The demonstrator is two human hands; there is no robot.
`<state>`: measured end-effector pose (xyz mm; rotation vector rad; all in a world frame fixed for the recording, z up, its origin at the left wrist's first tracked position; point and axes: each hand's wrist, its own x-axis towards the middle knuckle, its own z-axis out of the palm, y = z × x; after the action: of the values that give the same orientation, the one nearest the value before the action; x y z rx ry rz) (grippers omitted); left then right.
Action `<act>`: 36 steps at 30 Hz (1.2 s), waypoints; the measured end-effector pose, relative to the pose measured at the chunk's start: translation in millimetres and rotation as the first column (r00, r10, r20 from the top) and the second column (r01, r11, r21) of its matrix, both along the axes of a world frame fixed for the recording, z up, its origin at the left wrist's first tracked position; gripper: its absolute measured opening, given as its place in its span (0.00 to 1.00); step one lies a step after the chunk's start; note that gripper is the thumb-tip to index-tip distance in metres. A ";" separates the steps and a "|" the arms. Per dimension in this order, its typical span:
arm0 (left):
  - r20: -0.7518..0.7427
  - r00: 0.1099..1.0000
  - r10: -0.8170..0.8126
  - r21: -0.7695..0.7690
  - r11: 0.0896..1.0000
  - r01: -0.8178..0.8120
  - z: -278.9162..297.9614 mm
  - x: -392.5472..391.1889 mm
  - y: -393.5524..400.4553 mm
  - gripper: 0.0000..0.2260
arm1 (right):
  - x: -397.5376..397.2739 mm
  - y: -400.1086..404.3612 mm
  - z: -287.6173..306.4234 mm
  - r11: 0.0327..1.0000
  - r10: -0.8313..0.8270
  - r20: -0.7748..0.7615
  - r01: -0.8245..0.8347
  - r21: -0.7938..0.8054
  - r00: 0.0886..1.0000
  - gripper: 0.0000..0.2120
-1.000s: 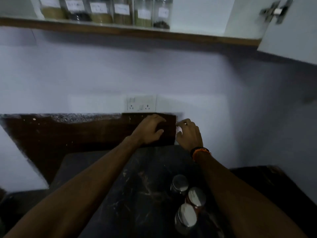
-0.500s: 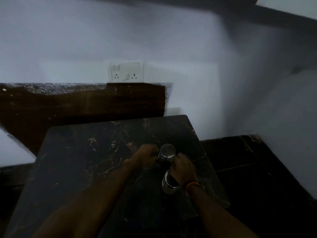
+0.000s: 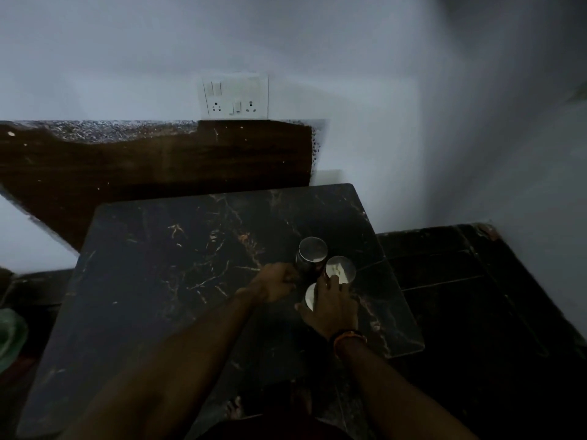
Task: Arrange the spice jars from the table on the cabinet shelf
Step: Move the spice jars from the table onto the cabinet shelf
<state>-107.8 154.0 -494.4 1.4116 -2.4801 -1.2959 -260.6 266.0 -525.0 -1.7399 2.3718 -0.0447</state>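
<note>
Three spice jars cluster right of centre on the dark table point(image 3: 165, 281). The left hand point(image 3: 278, 285) curls its fingers round the far jar point(image 3: 312, 254). The right hand point(image 3: 333, 304) lies over the near jar point(image 3: 310, 296), fingertips touching the right jar point(image 3: 340, 268); whether it grips either cannot be told. A socket plate point(image 3: 235, 97) sits on the wall at upper centre.

Three jars stand clustered on the right half of the desk point(image 3: 165, 281): far jar point(image 3: 312, 250), right jar point(image 3: 340, 268) just beside it, near jar point(image 3: 310, 296) partly under the right hand point(image 3: 332, 308). The left hand point(image 3: 278, 282) lies left of the cluster, touching the far jar. A wall socket point(image 3: 235, 97) sits beyond the desk's far edge.
</note>
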 end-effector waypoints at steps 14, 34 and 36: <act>-0.278 0.883 0.379 0.270 0.913 -0.307 8.0 16.8 -11.4 0.10 | 8.2 -47.1 45.4 0.973 0.229 0.346 -0.222 -0.058 0.910 0.28; -0.578 0.108 0.809 0.811 0.557 0.179 77.5 60.4 -45.2 0.24 | 6.8 -151.2 191.7 0.929 0.369 0.887 -0.087 -0.360 0.277 0.28; -0.613 0.064 0.787 0.785 0.599 0.155 87.4 60.1 -45.9 0.23 | 8.6 -155.5 189.9 0.929 0.364 0.900 -0.022 -0.370 0.238 0.23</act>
<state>-47.7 108.0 -407.0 0.5465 -0.5669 -2.0795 -252.1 110.5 -335.1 -1.3671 1.1836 -1.1428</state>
